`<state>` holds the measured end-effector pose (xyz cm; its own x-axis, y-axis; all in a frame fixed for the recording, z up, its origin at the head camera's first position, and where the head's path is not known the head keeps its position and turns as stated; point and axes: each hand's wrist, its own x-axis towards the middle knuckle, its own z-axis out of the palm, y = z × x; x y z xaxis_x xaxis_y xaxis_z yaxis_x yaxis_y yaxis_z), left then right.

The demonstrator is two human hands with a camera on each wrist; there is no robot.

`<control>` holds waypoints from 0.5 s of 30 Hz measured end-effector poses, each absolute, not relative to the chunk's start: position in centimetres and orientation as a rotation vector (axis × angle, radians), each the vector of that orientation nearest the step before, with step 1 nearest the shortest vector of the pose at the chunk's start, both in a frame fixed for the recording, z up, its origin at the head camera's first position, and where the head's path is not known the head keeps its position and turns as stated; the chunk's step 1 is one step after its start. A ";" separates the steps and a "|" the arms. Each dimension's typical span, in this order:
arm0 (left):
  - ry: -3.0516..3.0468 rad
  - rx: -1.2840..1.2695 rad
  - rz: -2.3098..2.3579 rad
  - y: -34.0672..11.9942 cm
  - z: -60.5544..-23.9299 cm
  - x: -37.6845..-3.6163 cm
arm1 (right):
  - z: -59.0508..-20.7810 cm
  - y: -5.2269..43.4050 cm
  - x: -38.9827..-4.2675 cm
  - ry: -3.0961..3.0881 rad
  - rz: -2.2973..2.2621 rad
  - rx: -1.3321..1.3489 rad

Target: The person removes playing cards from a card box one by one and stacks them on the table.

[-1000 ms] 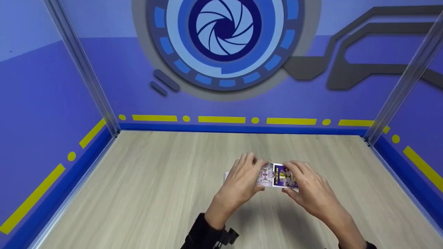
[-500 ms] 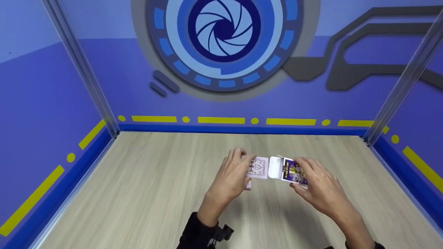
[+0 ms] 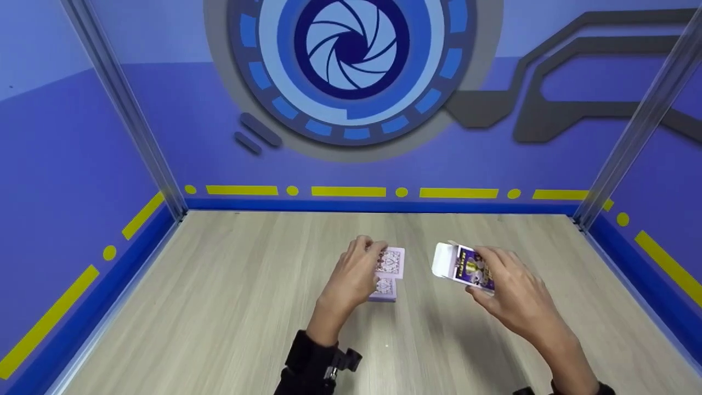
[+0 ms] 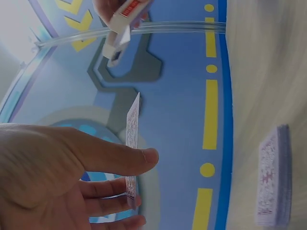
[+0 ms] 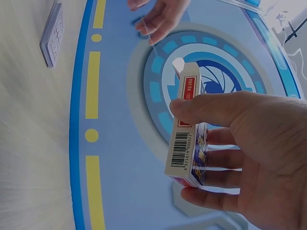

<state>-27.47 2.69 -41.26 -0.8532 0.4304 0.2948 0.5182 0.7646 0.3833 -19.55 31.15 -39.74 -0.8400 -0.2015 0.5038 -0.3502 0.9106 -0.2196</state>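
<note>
My left hand [image 3: 368, 259] pinches a thin set of patterned playing cards [image 3: 391, 261] on edge, just above a stack of cards [image 3: 383, 290] lying on the wooden table [image 3: 230, 296]. The left wrist view shows the held cards [image 4: 132, 143] between thumb and fingers, with the stack [image 4: 273, 178] on the table beyond. To the right, my right hand [image 3: 496, 277] grips a purple card box [image 3: 463, 267] with its white end flap open, lifted off the table. In the right wrist view the box [image 5: 186, 136] shows a barcode on its side.
Blue walls with yellow dashes [image 3: 351, 191] close in the table at the back and both sides. Clear corner posts [image 3: 129, 115] stand at the back left and back right. Bare wood lies to the left and front of my hands.
My hands have drawn apart. The cards came out of the box in my left hand, and a stack now lies on the table. My right hand carried the open box to the right.
</note>
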 end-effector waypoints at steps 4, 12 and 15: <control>-2.835 -0.736 -0.709 2.6 -42.4 -28.4 | -39.7 31.3 -19.5 -2.605 0.421 0.381; -2.915 -0.709 -0.660 2.7 -44.6 -30.1 | -39.7 31.5 -19.5 -2.613 0.413 0.370; -2.921 -0.711 -0.650 2.8 -45.3 -30.5 | -39.7 31.5 -19.4 -2.609 0.417 0.369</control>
<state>-30.47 2.85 -45.33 -0.8910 0.4247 0.1605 0.4526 0.8039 0.3859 -19.39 31.54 -39.69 -0.8536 -0.1842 0.4872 -0.3268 0.9178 -0.2255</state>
